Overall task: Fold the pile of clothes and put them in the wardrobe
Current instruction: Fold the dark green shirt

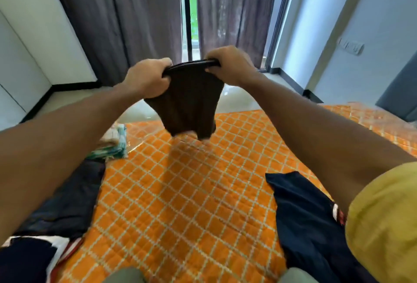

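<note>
A small dark brown garment [190, 104] hangs in the air above the bed, held up by its black waistband. My left hand [147, 77] grips the band's left end and my right hand [228, 63] grips its right end. Its lower edge dangles just above the orange quilted bedcover [180, 192]. A dark navy garment [309, 219] lies spread on the bed at the right. More dark clothes [65, 201] lie heaped at the left, with a white and red piece [61, 251] at the lower left.
A folded stack of light checked cloth [115, 142] sits on the bed's far left. Grey curtains [140, 12] hang over a glass door behind the bed. White wardrobe panels [20, 45] stand at the left, and shiny floor lies beyond the bed.
</note>
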